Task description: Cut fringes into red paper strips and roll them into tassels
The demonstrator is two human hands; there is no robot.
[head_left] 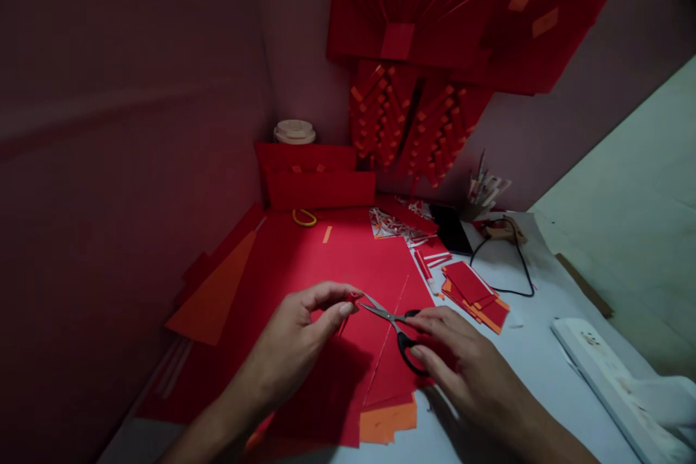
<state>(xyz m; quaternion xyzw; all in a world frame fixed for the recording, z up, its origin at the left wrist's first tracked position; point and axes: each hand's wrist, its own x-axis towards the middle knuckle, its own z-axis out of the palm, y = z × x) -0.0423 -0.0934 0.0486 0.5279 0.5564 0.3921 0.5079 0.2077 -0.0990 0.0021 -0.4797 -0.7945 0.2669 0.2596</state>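
My left hand (312, 322) pinches a small rolled red paper piece (353, 298) between thumb and fingertips, above the red paper sheet (326, 268) on the table. In my right hand (462, 359) are black-handled scissors (390, 317), their blades parted and their tips beside the red piece. A small orange strip (327, 234) lies farther back on the red sheet, near a yellow loop (304, 218). Under my hands, orange paper (388, 422) sticks out from the sheet's front edge.
Red and orange cards (473, 293), paper scraps (402, 225) and a dark flat device (451, 228) lie to the right. A pen holder (481, 196) stands behind a black cable. A power strip (603, 377) is far right; an orange triangle (217, 297) lies left. Red paper decorations hang above.
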